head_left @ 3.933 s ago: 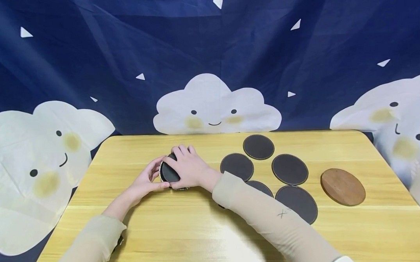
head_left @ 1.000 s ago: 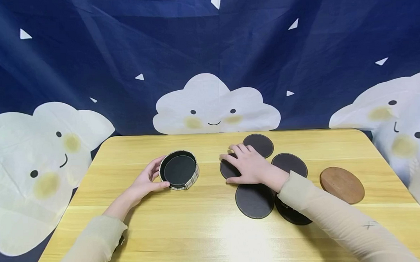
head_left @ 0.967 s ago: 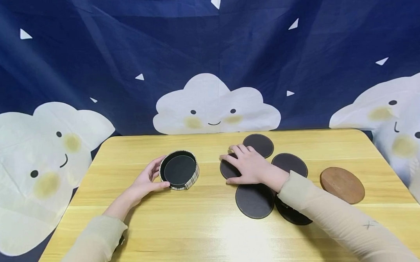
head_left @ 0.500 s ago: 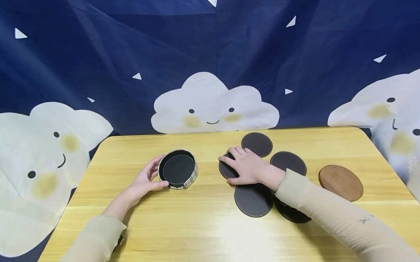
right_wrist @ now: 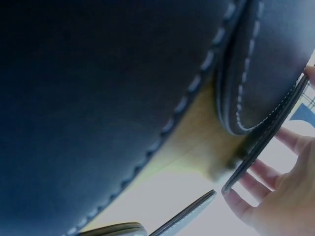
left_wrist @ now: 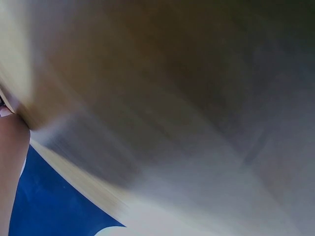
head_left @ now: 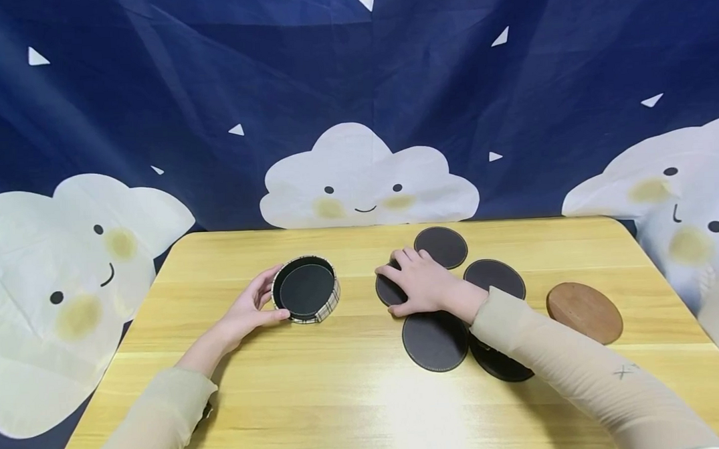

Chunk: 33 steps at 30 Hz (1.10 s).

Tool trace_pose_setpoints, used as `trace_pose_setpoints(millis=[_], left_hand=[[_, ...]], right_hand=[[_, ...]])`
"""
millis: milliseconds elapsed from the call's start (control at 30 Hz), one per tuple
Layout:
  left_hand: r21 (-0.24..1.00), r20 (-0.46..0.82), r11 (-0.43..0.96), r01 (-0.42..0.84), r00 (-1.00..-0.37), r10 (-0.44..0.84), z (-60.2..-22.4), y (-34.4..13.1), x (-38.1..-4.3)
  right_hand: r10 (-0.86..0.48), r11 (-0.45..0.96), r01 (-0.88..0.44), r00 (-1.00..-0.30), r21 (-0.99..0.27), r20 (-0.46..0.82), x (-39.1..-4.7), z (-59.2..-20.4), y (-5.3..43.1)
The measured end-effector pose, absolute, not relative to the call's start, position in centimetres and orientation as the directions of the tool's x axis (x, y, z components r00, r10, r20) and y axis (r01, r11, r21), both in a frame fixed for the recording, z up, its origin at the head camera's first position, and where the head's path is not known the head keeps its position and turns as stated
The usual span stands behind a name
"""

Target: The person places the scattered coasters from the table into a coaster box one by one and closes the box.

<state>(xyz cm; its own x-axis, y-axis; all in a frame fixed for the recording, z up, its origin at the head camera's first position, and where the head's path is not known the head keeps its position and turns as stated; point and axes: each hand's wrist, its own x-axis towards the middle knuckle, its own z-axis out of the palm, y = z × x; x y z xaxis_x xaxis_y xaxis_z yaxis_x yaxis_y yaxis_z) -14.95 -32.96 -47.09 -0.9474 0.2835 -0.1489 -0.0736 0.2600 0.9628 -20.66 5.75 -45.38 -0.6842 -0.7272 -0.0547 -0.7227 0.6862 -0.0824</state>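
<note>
My left hand [head_left: 250, 308] holds a round holder [head_left: 330, 302] by its left side, thumb at the near rim and fingers behind. The holder has a plaid outer wall and a black inside, with a dark disc lying in it. To the right, my right hand [head_left: 424, 283] spans a dark stitched round coaster [head_left: 388, 291], thumb and fingertips at its edge. In the right wrist view, the fingers [right_wrist: 266, 174] of that hand line the coaster's rim. Part of the coaster is hidden under the hand. The left wrist view is mostly a blur.
More dark coasters lie around the right hand: one behind it [head_left: 441, 248], one in front [head_left: 435, 342], one by the wrist [head_left: 496, 277] and another [head_left: 501, 363] partly under the sleeve. A brown wooden disc [head_left: 583, 313] lies farther right. A cloud-print curtain [head_left: 352, 64] hangs behind the table [head_left: 319, 400].
Earlier the right hand was over the holder with a dark disc there; it has since moved right to a coaster on the table. The left hand stays at the holder. Little moved lately.
</note>
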Motion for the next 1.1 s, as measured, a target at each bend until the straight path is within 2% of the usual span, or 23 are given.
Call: trace_pose_setpoints(millis=[533,1100], left_hand=[[0.964,-0.146,0.258,-0.07,-0.947,0.286,-47.1,-33.1,-15.0],[0.963,-0.152,0.259,-0.077,-0.947,0.283,-47.2,-33.1,-15.0]], right_hand=[[-0.737,0.675,-0.738,-0.675,-0.015,0.017,-20.8,-44.8,5.6],[-0.762,0.637,-0.769,-0.638,-0.045,0.113,-21.4,-43.7,4.6]])
